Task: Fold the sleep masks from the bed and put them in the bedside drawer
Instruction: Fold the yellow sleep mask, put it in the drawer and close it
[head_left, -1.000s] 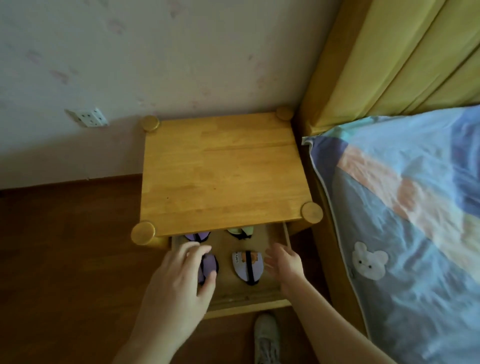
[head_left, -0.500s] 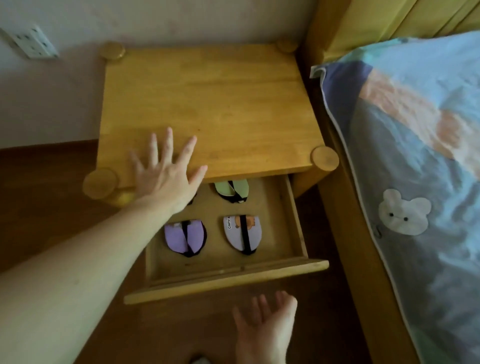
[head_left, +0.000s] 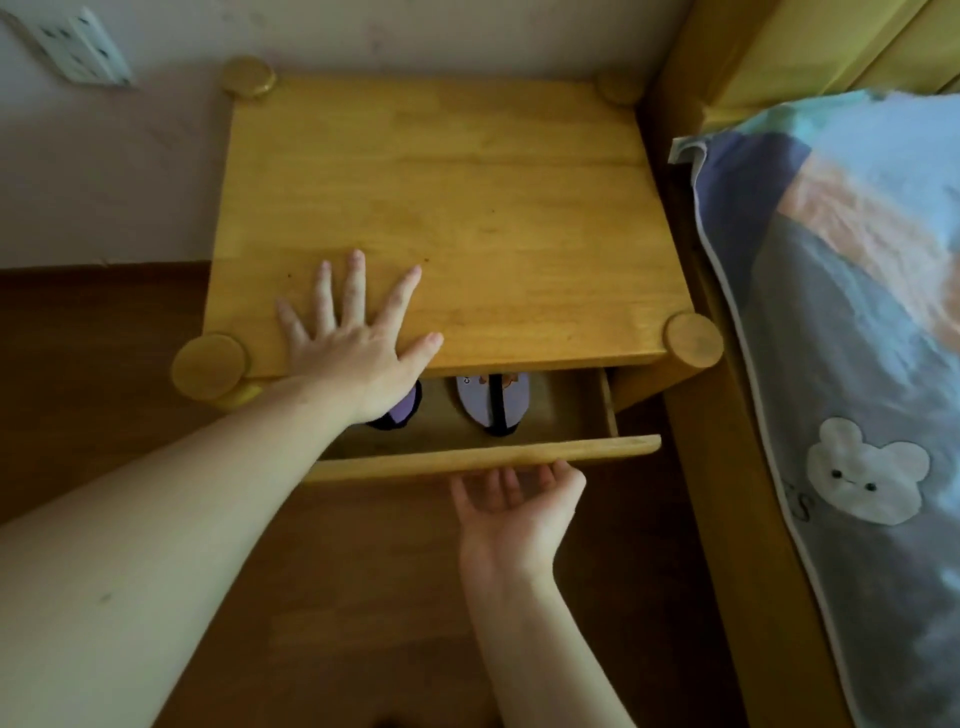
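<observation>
The wooden bedside table (head_left: 467, 208) stands against the wall beside the bed. Its drawer (head_left: 483, 456) is partly open. Inside lie a folded purple sleep mask (head_left: 402, 413), half hidden by my left wrist, and a folded pale mask with a black strap (head_left: 493, 405); the table top hides the drawer's back part. My left hand (head_left: 353, 338) rests flat on the table's front left, fingers spread. My right hand (head_left: 519, 501) is open, palm up, fingertips touching the underside of the drawer front.
The bed with a patchwork bear-print cover (head_left: 857, 389) and wooden frame (head_left: 727, 467) runs along the right. A wall socket (head_left: 78, 47) sits top left. Dark wooden floor (head_left: 104, 338) lies left of and below the table.
The drawer has slid inward, hiding the two back masks. My right hand rose from below to touch the drawer front. My left hand stays on the table top.
</observation>
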